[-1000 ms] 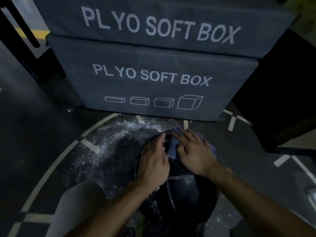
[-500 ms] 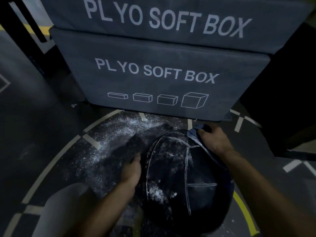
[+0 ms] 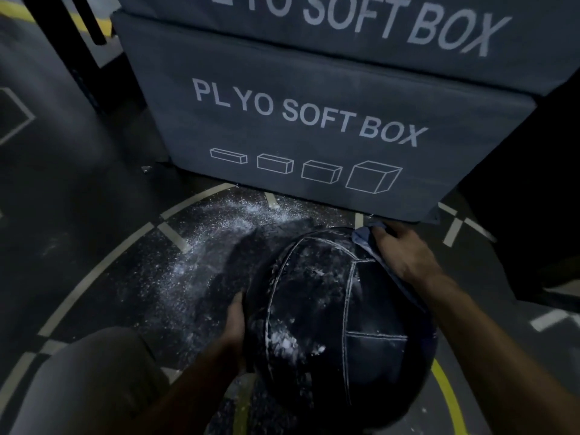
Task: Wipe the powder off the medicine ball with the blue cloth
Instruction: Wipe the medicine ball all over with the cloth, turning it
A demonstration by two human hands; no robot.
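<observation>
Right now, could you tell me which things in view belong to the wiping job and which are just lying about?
Part of the job:
medicine ball
blue cloth
right hand gripping the cloth
left hand steadying the ball

Lying about:
plyo soft boxes
spilled powder on the floor

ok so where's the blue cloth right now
In the head view the blue cloth is under the right hand, draped on the medicine ball's upper right side, just below the plyo soft box.

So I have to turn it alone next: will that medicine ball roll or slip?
Probably rolls readily: the medicine ball is round, steadied by the left hand. Powder patches may make it slippery. The right hand presses the blue cloth against it.
</observation>
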